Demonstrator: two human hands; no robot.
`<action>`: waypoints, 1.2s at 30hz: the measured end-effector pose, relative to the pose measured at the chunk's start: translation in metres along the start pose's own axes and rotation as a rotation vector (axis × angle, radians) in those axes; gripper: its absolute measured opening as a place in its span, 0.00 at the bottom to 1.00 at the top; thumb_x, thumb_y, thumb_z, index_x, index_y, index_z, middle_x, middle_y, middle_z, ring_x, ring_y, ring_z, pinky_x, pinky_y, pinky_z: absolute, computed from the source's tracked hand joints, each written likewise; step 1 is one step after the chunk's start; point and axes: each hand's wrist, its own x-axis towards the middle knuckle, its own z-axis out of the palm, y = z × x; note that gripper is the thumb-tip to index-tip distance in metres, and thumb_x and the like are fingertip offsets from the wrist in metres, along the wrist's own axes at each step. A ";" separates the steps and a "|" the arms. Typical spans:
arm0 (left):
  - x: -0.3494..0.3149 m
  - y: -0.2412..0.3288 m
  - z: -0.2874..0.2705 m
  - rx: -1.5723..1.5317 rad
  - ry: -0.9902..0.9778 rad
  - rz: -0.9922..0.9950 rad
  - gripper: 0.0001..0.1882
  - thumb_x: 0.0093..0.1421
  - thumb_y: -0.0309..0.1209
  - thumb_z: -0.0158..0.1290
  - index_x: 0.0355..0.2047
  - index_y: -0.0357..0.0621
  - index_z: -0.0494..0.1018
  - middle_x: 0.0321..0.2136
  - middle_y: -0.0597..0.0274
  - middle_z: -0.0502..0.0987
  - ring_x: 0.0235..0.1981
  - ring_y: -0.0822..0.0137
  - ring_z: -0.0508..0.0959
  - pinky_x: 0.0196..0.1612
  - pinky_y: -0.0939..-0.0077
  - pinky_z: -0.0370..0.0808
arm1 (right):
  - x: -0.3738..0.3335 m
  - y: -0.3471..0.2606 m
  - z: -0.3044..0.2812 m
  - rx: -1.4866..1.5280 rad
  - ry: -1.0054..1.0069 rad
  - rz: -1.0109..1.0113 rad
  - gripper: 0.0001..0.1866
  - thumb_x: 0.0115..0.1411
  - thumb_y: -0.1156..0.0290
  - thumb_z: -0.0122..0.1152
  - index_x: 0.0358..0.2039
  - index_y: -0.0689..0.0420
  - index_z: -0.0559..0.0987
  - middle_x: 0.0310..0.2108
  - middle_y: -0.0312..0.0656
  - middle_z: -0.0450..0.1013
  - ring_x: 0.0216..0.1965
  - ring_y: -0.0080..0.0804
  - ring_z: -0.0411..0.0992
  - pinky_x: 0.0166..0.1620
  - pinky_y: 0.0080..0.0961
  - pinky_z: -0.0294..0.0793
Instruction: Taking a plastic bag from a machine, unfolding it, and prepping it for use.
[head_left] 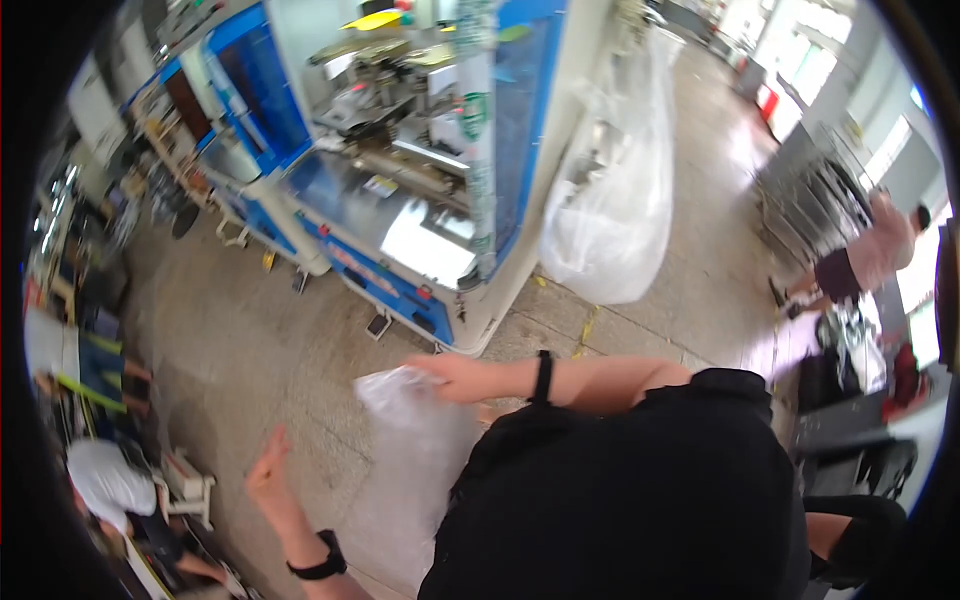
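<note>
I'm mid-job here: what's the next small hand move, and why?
Probably bring the left hand across to the translucent plastic: the right hand grips it near its upper end, while the left stands open, apart from it.

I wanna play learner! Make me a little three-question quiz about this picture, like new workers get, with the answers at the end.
1. Pick one: what is the right hand holding?
A) a red bucket
B) translucent plastic
C) a yellow broom

2. True or false: the left hand is gripping that plastic too.

3. Fill the gap: in the picture, the big see-through bag is to the ____ of the blue-framed machine.

Key:
1. B
2. False; the left hand is apart from it.
3. right
</note>
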 end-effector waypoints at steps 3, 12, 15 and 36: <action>0.027 0.052 0.091 -0.181 -0.320 0.129 0.16 0.66 0.31 0.45 0.36 0.31 0.79 0.40 0.56 0.81 0.44 0.70 0.77 0.51 0.75 0.69 | -0.063 -0.007 -0.076 -0.325 0.077 0.245 0.29 0.54 0.62 0.56 0.57 0.53 0.67 0.39 0.54 0.76 0.40 0.52 0.74 0.44 0.38 0.73; 0.014 0.216 0.329 -0.455 -0.978 0.281 0.17 0.69 0.28 0.37 0.52 0.35 0.69 0.50 0.57 0.75 0.52 0.67 0.73 0.55 0.71 0.68 | -0.132 -0.004 -0.298 -1.169 0.718 0.674 0.22 0.62 0.50 0.50 0.52 0.48 0.74 0.15 0.45 0.72 0.20 0.47 0.74 0.25 0.42 0.71; 0.020 0.262 0.406 -0.523 -1.071 0.270 0.17 0.69 0.26 0.36 0.53 0.36 0.68 0.52 0.57 0.73 0.55 0.67 0.71 0.55 0.70 0.68 | -0.163 0.017 -0.342 -1.283 0.593 0.890 0.17 0.63 0.53 0.48 0.31 0.51 0.80 0.13 0.43 0.71 0.18 0.45 0.73 0.22 0.39 0.70; -0.022 0.297 0.821 0.418 -1.233 0.867 0.30 0.55 0.33 0.57 0.57 0.41 0.63 0.56 0.43 0.65 0.53 0.51 0.70 0.56 0.65 0.68 | -0.305 -0.023 -0.383 -0.855 1.183 0.473 0.05 0.45 0.77 0.59 0.18 0.55 0.72 0.13 0.38 0.62 0.12 0.37 0.61 0.16 0.28 0.60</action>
